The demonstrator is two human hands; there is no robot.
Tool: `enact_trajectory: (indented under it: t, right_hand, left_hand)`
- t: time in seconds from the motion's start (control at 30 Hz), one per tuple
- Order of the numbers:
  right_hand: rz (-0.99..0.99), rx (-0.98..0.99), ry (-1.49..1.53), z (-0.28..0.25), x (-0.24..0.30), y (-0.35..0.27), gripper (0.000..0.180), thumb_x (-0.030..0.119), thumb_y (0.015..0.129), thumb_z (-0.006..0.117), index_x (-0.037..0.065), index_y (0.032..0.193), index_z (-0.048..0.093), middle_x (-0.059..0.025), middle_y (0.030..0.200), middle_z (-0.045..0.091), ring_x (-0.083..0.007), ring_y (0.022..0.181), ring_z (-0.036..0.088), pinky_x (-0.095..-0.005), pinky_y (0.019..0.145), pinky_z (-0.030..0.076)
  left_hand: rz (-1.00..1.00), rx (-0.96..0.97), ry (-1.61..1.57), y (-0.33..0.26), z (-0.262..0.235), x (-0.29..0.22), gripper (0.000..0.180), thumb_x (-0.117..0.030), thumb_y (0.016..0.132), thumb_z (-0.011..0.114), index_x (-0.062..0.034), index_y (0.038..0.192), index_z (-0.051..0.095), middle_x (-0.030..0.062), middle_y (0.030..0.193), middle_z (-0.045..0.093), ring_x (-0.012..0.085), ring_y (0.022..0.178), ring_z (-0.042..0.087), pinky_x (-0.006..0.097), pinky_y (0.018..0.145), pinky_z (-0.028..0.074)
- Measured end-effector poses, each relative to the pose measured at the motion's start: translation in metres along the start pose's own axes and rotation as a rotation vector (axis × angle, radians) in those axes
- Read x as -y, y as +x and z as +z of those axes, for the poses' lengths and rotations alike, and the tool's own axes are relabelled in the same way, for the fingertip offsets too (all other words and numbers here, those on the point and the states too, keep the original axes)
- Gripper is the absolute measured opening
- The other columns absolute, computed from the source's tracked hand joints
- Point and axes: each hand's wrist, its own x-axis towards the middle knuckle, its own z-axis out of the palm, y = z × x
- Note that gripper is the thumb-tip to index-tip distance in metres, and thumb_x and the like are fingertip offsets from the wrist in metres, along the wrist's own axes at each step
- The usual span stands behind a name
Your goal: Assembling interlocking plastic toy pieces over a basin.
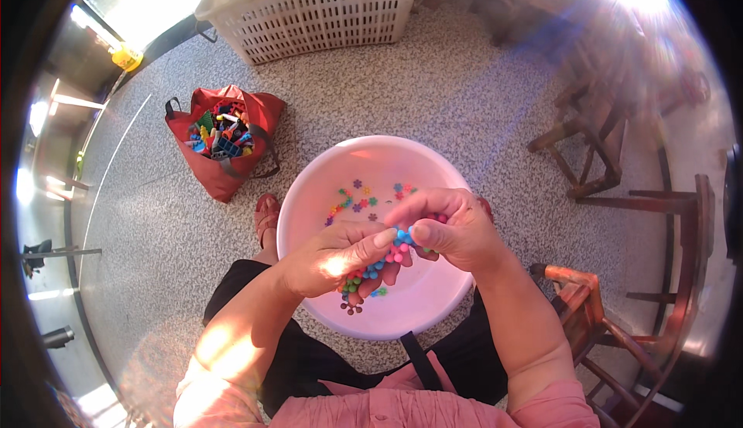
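Observation:
My left hand (333, 256) is cupped over a pink plastic basin (309, 196) and holds a heap of small coloured flower-shaped toy pieces (370, 272). Close against it, my right hand (449, 227) pinches a blue piece (402, 236) at its fingertips, touching the pieces in the left hand. Several more loose coloured pieces (364, 200) lie on the basin's bottom, toward its far side. The basin sits on the speckled floor between my knees.
A red bag (255, 114) full of mixed coloured toy blocks stands on the floor at the left. A white slatted laundry basket (309, 14) is farther back. Wooden chairs (604, 157) stand at the right, one (580, 296) close by my right elbow. A sandalled foot (267, 215) rests beside the basin.

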Motion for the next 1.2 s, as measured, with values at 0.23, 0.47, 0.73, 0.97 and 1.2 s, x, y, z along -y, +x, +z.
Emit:
enact_trajectory:
  t: [0.23, 0.47, 0.73, 0.97, 1.2]
  right_hand:
    - [-0.274, -0.187, -0.227, 0.017, -0.012, 0.002, 0.017, 0.019, 0.087, 0.056, 0.002, 0.088, 0.058, -0.0023, 0.073, 0.058, -0.0068, 0.058, 0.051, -0.0186, 0.049, 0.039]
    - [-0.169, -0.179, 0.479, 0.009, -0.005, 0.005, 0.021, 0.023, 0.087, 0.054, 0.002, 0.082, 0.055, -0.0052, 0.067, 0.054, -0.01, 0.053, 0.047, -0.0209, 0.047, 0.038]
    - [0.041, -0.142, -0.228, 0.009, 0.004, -0.004, 0.019, 0.021, 0.084, 0.058, 0.002, 0.088, 0.059, 0.0001, 0.069, 0.056, -0.0051, 0.057, 0.048, -0.0182, 0.049, 0.038]
    - [-0.061, -0.261, -0.528, 0.01, -0.006, -0.002, 0.014, 0.016, 0.085, 0.057, 0.002, 0.087, 0.057, 0.0001, 0.068, 0.055, -0.0046, 0.061, 0.05, -0.018, 0.05, 0.039]
    - [-0.005, -0.259, 0.44, 0.002, 0.001, 0.003, 0.015, 0.014, 0.083, 0.057, 0.001, 0.087, 0.05, -0.0044, 0.066, 0.053, -0.0094, 0.052, 0.052, -0.0203, 0.04, 0.039]
  left_hand:
    - [0.007, 0.08, -0.372, 0.006, 0.0, 0.012, 0.035, -0.036, 0.091, 0.043, -0.0023, 0.097, 0.049, 0.0068, 0.074, 0.05, 0.0117, 0.049, 0.046, 0.021, 0.038, 0.037]
    - [0.14, 0.022, -0.329, 0.008, 0.004, 0.011, 0.029, -0.029, 0.091, 0.047, -0.0038, 0.105, 0.049, 0.0043, 0.079, 0.05, 0.0109, 0.056, 0.048, 0.022, 0.046, 0.039]
    - [0.174, -0.093, 0.334, 0.007, -0.007, 0.016, 0.036, -0.016, 0.082, 0.063, -0.0013, 0.112, 0.052, 0.0016, 0.089, 0.057, 0.0066, 0.072, 0.053, 0.021, 0.059, 0.044]
    - [0.183, -0.292, 0.211, 0.013, 0.003, 0.016, 0.026, -0.014, 0.079, 0.066, -0.0027, 0.099, 0.053, 0.0048, 0.091, 0.061, 0.0051, 0.071, 0.055, 0.017, 0.058, 0.044]
    - [0.248, -0.218, -0.154, 0.014, -0.002, 0.012, 0.024, -0.012, 0.081, 0.062, -0.0003, 0.1, 0.053, 0.0097, 0.089, 0.061, 0.0114, 0.07, 0.056, 0.026, 0.063, 0.047]
